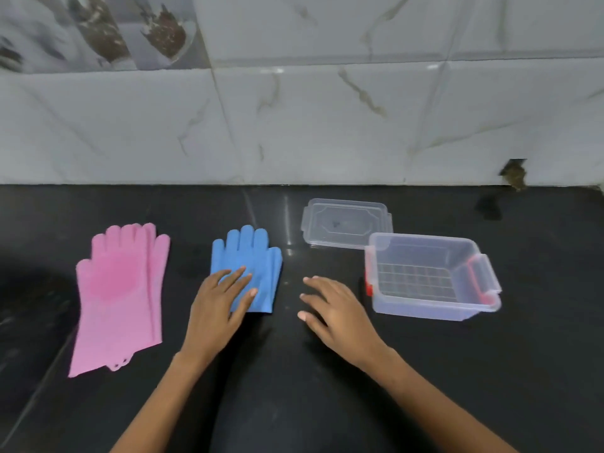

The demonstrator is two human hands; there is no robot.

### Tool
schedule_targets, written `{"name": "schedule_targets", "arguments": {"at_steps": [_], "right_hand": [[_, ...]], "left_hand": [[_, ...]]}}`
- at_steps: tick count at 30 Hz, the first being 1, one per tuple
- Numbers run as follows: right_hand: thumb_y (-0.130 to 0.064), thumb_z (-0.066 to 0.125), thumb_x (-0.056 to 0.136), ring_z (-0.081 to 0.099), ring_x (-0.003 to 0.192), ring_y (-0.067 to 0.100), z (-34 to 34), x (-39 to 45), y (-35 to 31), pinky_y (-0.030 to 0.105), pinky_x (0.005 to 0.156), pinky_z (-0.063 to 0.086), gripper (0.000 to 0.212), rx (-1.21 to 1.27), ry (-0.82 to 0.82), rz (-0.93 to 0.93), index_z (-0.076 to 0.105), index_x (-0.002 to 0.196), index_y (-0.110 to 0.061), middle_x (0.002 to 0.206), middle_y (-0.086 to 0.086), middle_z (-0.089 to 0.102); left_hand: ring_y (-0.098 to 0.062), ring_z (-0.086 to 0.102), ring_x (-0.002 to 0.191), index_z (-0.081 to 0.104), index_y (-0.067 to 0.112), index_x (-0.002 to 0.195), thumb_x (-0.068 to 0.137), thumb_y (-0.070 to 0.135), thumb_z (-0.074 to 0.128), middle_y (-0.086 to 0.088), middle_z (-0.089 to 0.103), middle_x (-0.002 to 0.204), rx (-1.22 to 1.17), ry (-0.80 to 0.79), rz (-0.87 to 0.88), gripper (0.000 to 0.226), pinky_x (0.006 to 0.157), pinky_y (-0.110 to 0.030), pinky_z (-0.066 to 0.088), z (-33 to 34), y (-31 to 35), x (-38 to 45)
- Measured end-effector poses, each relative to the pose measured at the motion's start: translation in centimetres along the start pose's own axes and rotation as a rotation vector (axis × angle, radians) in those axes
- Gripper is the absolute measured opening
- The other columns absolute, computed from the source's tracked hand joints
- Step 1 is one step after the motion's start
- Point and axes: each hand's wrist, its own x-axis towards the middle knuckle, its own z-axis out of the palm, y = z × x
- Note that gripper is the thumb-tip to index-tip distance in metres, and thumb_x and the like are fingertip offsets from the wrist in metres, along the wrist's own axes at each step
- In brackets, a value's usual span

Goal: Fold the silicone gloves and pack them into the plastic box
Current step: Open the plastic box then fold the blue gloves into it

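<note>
Blue silicone gloves (253, 256) lie folded short on the black counter, fingers pointing at the wall. My left hand (219, 305) rests flat on their lower left part, fingers spread, gripping nothing. My right hand (336, 310) hovers open just right of the blue gloves, between them and the box. A pair of pink silicone gloves (119, 295) lies stacked and unfolded at the left. The clear plastic box (431, 310) with red latches stands open and empty at the right. Its clear lid (346, 223) lies flat behind it.
The black counter (294, 371) runs to a white marble-tiled wall (327, 125) at the back. A chipped spot (514, 173) marks the wall's base at the right.
</note>
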Motion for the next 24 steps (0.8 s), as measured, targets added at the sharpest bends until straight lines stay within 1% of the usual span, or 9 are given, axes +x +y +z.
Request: {"name": "schedule_targets", "arguments": {"at_steps": [3,6,10,13,15,18,20,22,24], "right_hand": [[-0.035,0.052,0.092,0.041,0.133,0.022,3.4,2.4,-2.0,0.038,0.113,0.029,0.039,-0.054,-0.122,-0.058,0.059,0.123,-0.013,0.141,0.005,0.048],[-0.030,0.063,0.086,0.049,0.125,0.024,5.6,4.8,-3.8,0.037,0.107,0.036,0.039,-0.094,-0.164,-0.098,0.059,0.121,-0.012,0.132,0.007,0.055],[-0.023,0.078,0.070,0.064,0.099,0.020,7.1,6.7,-5.0,0.032,0.088,0.051,0.037,-0.151,-0.156,-0.117,0.068,0.105,-0.015,0.105,0.001,0.069],[-0.021,0.082,0.063,0.066,0.083,0.015,7.5,7.1,-4.9,0.025,0.078,0.053,0.027,-0.171,-0.102,-0.132,0.072,0.089,-0.019,0.087,-0.005,0.071],[-0.018,0.080,0.065,0.066,0.080,0.013,7.4,6.9,-4.4,0.023,0.077,0.052,0.021,-0.198,-0.056,-0.172,0.073,0.085,-0.020,0.083,-0.007,0.071],[-0.013,0.082,0.063,0.068,0.084,0.016,5.9,5.5,-2.6,0.024,0.078,0.052,0.023,-0.164,0.000,-0.115,0.074,0.084,-0.020,0.086,-0.006,0.073],[-0.006,0.082,0.062,0.069,0.089,0.020,4.7,3.9,-1.3,0.026,0.070,0.055,0.027,-0.110,0.036,-0.004,0.074,0.085,-0.016,0.093,-0.001,0.073],[-0.001,0.077,0.068,0.067,0.097,0.024,3.6,2.0,-0.4,0.032,0.065,0.058,0.030,-0.058,0.059,0.155,0.073,0.095,-0.012,0.107,0.006,0.071],[-0.001,0.068,0.078,0.064,0.105,0.024,2.8,0.0,0.4,0.036,0.074,0.058,0.032,-0.033,0.073,0.295,0.069,0.109,-0.011,0.120,0.007,0.065]], "left_hand": [[-0.022,0.059,0.107,0.071,0.014,0.105,0.085,0.045,0.059,-0.001,0.067,0.113,0.080,-0.091,0.043,0.039,0.088,-0.036,0.052,-0.9,-3.4,-1.1],[-0.023,0.064,0.098,0.073,0.013,0.099,0.073,0.029,0.079,-0.001,0.068,0.103,0.113,-0.202,0.102,0.031,0.075,-0.031,0.056,-0.6,-5.0,-1.2],[-0.020,0.068,0.084,0.074,0.011,0.091,0.070,0.019,0.082,-0.001,0.070,0.090,0.110,-0.181,0.202,0.024,0.064,-0.024,0.054,-0.2,-5.6,-0.4],[-0.020,0.066,0.071,0.073,0.010,0.081,0.074,0.017,0.077,-0.002,0.068,0.077,0.162,-0.176,0.316,0.011,0.057,-0.025,0.053,-0.3,-5.7,-0.1],[-0.019,0.063,0.064,0.071,0.010,0.073,0.078,0.020,0.071,-0.002,0.065,0.069,0.205,-0.198,0.335,0.011,0.052,-0.027,0.050,-0.7,-5.1,0.3],[-0.020,0.056,0.053,0.060,0.011,0.056,0.074,0.024,0.070,-0.003,0.057,0.059,0.226,-0.259,0.317,0.025,0.043,-0.026,0.038,-0.6,-2.4,0.5],[-0.025,0.056,0.051,0.054,0.009,0.053,0.072,0.022,0.068,-0.006,0.056,0.057,0.168,-0.291,0.281,0.027,0.042,-0.027,0.028,0.5,0.8,0.1],[-0.030,0.057,0.059,0.050,0.008,0.057,0.076,0.020,0.059,-0.012,0.059,0.064,0.071,-0.319,0.202,0.024,0.048,-0.030,0.027,2.2,4.4,0.0],[-0.033,0.057,0.067,0.043,0.012,0.061,0.079,0.021,0.053,-0.014,0.061,0.072,0.015,-0.380,0.074,0.023,0.054,-0.032,0.028,3.7,7.7,0.5]]}}
